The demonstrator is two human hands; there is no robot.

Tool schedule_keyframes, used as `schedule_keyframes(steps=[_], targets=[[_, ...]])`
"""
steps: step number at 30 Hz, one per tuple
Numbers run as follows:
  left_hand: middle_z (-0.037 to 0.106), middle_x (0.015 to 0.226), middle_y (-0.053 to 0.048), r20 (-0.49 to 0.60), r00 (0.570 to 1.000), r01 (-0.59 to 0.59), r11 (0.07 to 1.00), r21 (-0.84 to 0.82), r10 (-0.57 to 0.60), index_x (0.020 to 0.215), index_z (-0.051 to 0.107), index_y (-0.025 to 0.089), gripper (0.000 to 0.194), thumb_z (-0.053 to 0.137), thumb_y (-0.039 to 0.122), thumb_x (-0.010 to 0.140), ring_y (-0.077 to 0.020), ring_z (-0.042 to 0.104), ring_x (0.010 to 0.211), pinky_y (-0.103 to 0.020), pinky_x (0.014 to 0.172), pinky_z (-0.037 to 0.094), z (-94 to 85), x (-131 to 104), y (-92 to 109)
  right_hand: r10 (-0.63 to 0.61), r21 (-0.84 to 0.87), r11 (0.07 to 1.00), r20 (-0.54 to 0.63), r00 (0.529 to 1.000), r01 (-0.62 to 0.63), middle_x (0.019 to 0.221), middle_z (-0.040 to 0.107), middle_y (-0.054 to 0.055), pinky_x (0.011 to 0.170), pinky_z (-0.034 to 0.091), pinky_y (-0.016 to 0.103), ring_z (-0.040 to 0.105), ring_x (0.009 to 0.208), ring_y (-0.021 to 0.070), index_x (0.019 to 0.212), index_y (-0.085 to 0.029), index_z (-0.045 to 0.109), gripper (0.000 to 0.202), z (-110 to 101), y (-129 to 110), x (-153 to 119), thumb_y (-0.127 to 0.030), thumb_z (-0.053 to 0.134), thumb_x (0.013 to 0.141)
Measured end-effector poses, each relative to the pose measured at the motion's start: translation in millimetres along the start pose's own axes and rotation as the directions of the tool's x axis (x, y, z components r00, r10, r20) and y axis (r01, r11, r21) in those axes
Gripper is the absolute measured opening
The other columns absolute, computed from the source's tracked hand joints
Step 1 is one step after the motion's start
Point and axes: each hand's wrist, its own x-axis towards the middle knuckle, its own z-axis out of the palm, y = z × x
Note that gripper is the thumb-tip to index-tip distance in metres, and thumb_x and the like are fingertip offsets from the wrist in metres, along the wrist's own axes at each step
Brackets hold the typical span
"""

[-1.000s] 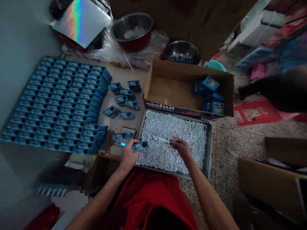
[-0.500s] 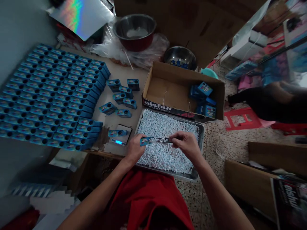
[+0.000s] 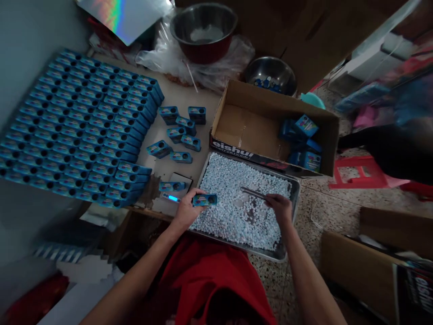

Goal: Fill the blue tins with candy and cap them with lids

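My left hand (image 3: pixel 184 211) is closed around a small blue box (image 3: pixel 204 200) with a dark round hole in its top, above the left part of the tray. In my right hand (image 3: pixel 281 208) is a narrow metal scoop (image 3: pixel 253 192), its tip pointing left over the pellets. The metal tray (image 3: pixel 293 198) holds a layer of small pale blue and white pellets (image 3: pixel 233 225), with a thin patch near the scoop. Left of my left hand, another blue box (image 3: pixel 172 186) lies on a small digital scale (image 3: pixel 184 182) with a lit display; its figures are unreadable.
Rows of blue boxes (image 3: pixel 84 131) fill the table's left side, with several loose ones (image 3: pixel 181 156) nearby. Behind the tray stands a cardboard box (image 3: pixel 250 122) with some blue boxes inside. Two metal bowls (image 3: pixel 204 34) sit farther back. A red stool (image 3: pixel 367 174) stands at right.
The scoop, which carried pellets to the box's hole, has moved right, away from the box, and now hangs over the tray. The view has shifted slightly.
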Motion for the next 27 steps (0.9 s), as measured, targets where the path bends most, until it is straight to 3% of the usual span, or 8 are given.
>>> schedule_keyframes(steps=[4,6,8,11,16,19,22,27], targets=[[0.072,0.104,-0.003,-0.032,0.996,0.083,0.997,0.001,-0.082,0.101,0.067,0.020,0.036,0.072,0.014,0.066,-0.0212,0.066,0.101,-0.033,0.094,0.049,-10.6,3.6,3.0,0.170,0.214,0.960,0.071,0.983,-0.182,0.066,0.072,0.006,0.054,0.057,0.029,0.067,0.058,0.0176,0.072,-0.016,0.072,0.043,76.6,19.9,20.6,-0.055,0.083,0.061],[0.072,0.103,-0.003,-0.054,0.993,0.103,0.994,0.032,-0.101,0.100,0.067,0.020,0.035,0.073,0.015,0.065,-0.0220,0.066,0.101,-0.035,0.094,0.049,-12.9,6.0,3.9,0.226,0.280,0.926,0.120,0.967,-0.251,0.067,0.073,0.006,0.055,0.057,0.029,0.067,0.058,0.0173,0.073,-0.016,0.072,0.044,93.6,19.5,24.8,-0.054,0.086,0.057],[0.072,0.101,-0.003,-0.070,0.991,0.118,0.990,0.071,-0.113,0.100,0.067,0.020,0.036,0.074,0.015,0.065,-0.0222,0.067,0.098,-0.035,0.093,0.050,-13.1,8.2,3.9,0.263,0.321,0.898,0.161,0.951,-0.302,0.066,0.072,0.005,0.055,0.057,0.029,0.066,0.056,0.0162,0.073,-0.017,0.073,0.044,88.7,15.9,24.3,-0.053,0.089,0.053],[0.072,0.098,-0.003,-0.068,0.991,0.121,0.985,0.123,-0.113,0.100,0.067,0.020,0.034,0.074,0.017,0.067,-0.0223,0.068,0.094,-0.035,0.089,0.052,-8.3,12.0,2.7,0.280,0.348,0.872,0.223,0.934,-0.345,0.065,0.071,0.003,0.054,0.056,0.027,0.064,0.055,0.0147,0.072,-0.017,0.073,0.043,59.8,2.9,17.9,-0.049,0.091,0.051],[0.072,0.103,-0.004,-0.073,0.997,0.008,0.971,0.238,0.009,0.102,0.068,0.021,0.032,0.070,0.013,0.071,-0.0234,0.068,0.098,-0.037,0.091,0.052,9.3,19.0,5.5,0.242,0.326,0.876,0.342,0.908,-0.356,0.062,0.071,0.003,0.051,0.052,0.025,0.061,0.050,0.0126,0.072,-0.016,0.076,0.035,26.7,-41.5,12.6,-0.040,0.093,0.054],[0.072,0.105,-0.005,-0.068,0.993,-0.069,0.949,0.308,0.095,0.103,0.068,0.022,0.034,0.066,0.010,0.071,-0.0247,0.066,0.102,-0.038,0.094,0.051,18.8,20.4,12.8,0.159,0.235,0.936,0.380,0.911,-0.261,0.062,0.072,0.003,0.050,0.050,0.024,0.061,0.049,0.0121,0.077,-0.015,0.078,0.029,20.8,-79.5,11.8,-0.038,0.088,0.062],[0.071,0.102,-0.006,-0.033,0.991,-0.111,0.933,0.343,0.130,0.100,0.067,0.021,0.030,0.063,0.010,0.072,-0.0246,0.066,0.100,-0.037,0.092,0.051,26.9,18.9,22.4,0.018,0.036,0.999,0.378,0.925,-0.034,0.063,0.071,0.001,0.052,0.048,0.023,0.062,0.051,0.0121,0.078,-0.016,0.078,0.014,18.9,-121.4,2.0,-0.029,0.076,0.074],[0.071,0.100,-0.004,-0.027,0.997,-0.062,0.958,0.281,0.072,0.100,0.068,0.021,0.030,0.070,0.017,0.071,-0.0241,0.065,0.098,-0.036,0.091,0.051,41.1,15.1,30.5,-0.238,-0.311,0.877,0.381,0.893,0.366,0.071,0.074,0.000,0.061,0.043,0.024,0.065,0.065,0.0141,0.079,-0.022,0.078,0.020,15.2,-173.2,-30.0,-0.011,0.061,0.076]])
